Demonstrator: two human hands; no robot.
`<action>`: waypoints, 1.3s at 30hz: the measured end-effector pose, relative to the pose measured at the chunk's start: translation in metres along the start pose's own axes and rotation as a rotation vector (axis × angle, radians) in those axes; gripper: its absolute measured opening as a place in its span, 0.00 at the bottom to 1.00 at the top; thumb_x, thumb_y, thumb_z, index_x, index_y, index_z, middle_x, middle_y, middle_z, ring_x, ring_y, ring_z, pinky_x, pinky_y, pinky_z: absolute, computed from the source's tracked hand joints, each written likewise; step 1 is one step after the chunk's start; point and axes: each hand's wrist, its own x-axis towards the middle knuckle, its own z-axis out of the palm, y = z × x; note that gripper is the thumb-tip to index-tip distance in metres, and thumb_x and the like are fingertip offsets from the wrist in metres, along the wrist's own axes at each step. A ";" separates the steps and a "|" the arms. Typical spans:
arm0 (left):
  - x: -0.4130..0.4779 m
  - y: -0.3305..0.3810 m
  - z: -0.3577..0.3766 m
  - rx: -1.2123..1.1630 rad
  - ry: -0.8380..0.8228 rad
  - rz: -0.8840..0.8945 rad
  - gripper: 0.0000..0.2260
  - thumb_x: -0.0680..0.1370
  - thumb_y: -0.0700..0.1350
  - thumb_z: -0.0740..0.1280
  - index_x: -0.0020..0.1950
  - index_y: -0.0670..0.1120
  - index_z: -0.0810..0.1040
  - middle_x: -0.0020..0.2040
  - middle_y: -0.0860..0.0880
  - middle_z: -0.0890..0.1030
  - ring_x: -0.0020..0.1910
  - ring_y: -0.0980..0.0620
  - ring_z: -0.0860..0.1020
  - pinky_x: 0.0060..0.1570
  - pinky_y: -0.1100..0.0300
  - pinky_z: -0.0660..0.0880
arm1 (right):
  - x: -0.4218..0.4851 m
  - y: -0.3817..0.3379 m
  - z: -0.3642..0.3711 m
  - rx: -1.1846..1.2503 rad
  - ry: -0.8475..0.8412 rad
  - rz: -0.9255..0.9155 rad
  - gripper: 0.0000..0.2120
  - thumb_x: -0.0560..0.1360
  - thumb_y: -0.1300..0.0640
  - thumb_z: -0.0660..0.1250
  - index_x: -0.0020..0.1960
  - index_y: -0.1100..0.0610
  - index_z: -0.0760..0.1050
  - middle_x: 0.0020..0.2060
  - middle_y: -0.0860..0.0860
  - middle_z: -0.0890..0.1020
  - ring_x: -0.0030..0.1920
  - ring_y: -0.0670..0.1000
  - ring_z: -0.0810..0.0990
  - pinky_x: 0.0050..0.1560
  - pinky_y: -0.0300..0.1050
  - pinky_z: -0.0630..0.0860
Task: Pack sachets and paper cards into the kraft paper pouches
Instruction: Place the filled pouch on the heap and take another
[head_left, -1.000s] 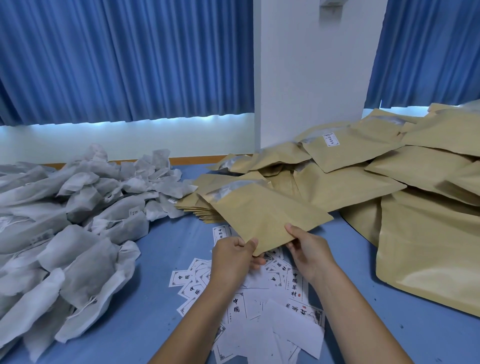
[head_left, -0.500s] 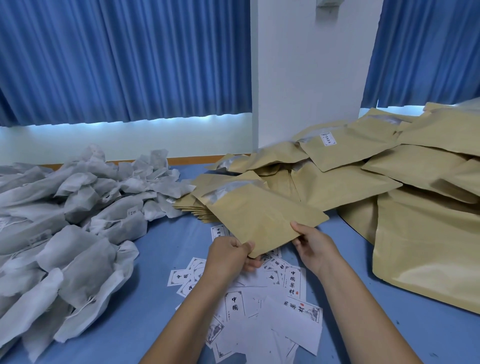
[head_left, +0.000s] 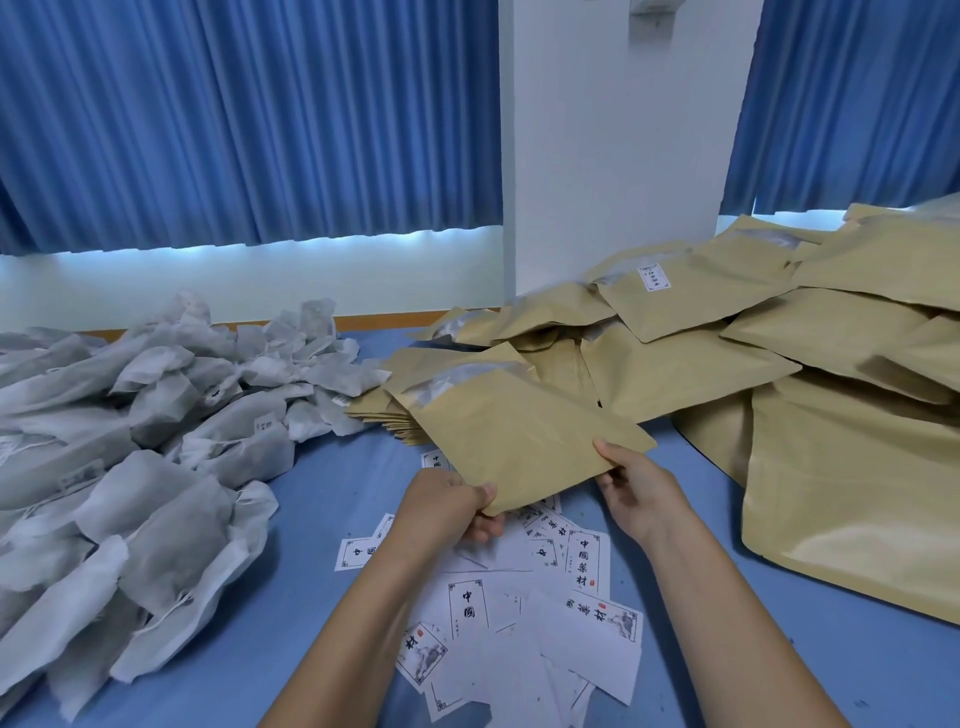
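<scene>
Pouch in hand: one flat kraft pouch (head_left: 519, 436), held just above the paper cards (head_left: 524, 603), with its pale window end pointing away from me.
Left hand: my left hand (head_left: 447, 506) pinches the near corner, thumb on top and fingers curled beneath.
Right hand: my right hand (head_left: 631, 486) pinches the right corner with the thumb on the top face. The other fingers are hidden under the paper.
Step, as I judge it: turning the pouch and opening its mouth so it can take its fill. It looks flat and empty.
Doing it well: I should bring the mouth round toward me and keep one hand on a corner. The other thumb can then rub the two lips apart and bow the sides so the gap holds.
Supplies: the sachets (head_left: 135, 441) are heaped well to my left, and the cards lie right under my wrists. Both are an easy reach on the blue table (head_left: 311, 493).
Other pouches: a stack of flat pouches (head_left: 384, 415) sits just behind the held one, and a heap of pouches (head_left: 779, 353) is piled to my right.
Risk: a hard squeeze would crease the kraft paper.
</scene>
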 end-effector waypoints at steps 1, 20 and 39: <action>0.001 0.000 -0.002 0.004 0.006 -0.002 0.12 0.77 0.37 0.66 0.34 0.41 0.73 0.27 0.45 0.81 0.20 0.55 0.75 0.22 0.68 0.69 | 0.000 0.000 0.000 0.016 0.026 -0.016 0.06 0.72 0.71 0.69 0.43 0.62 0.75 0.42 0.55 0.80 0.39 0.49 0.77 0.22 0.32 0.70; 0.006 0.003 -0.032 0.105 -0.081 -0.125 0.09 0.78 0.39 0.66 0.40 0.37 0.78 0.26 0.47 0.79 0.20 0.56 0.71 0.25 0.69 0.70 | 0.001 -0.007 -0.007 -0.040 0.147 -0.068 0.08 0.74 0.72 0.65 0.38 0.64 0.73 0.39 0.56 0.77 0.34 0.49 0.73 0.26 0.35 0.69; 0.019 0.011 -0.068 -0.257 0.211 0.391 0.18 0.79 0.34 0.63 0.68 0.41 0.70 0.32 0.46 0.75 0.20 0.50 0.74 0.21 0.64 0.70 | -0.056 -0.017 0.027 -0.054 -0.323 0.022 0.06 0.80 0.68 0.56 0.56 0.65 0.67 0.38 0.62 0.78 0.37 0.60 0.85 0.27 0.37 0.78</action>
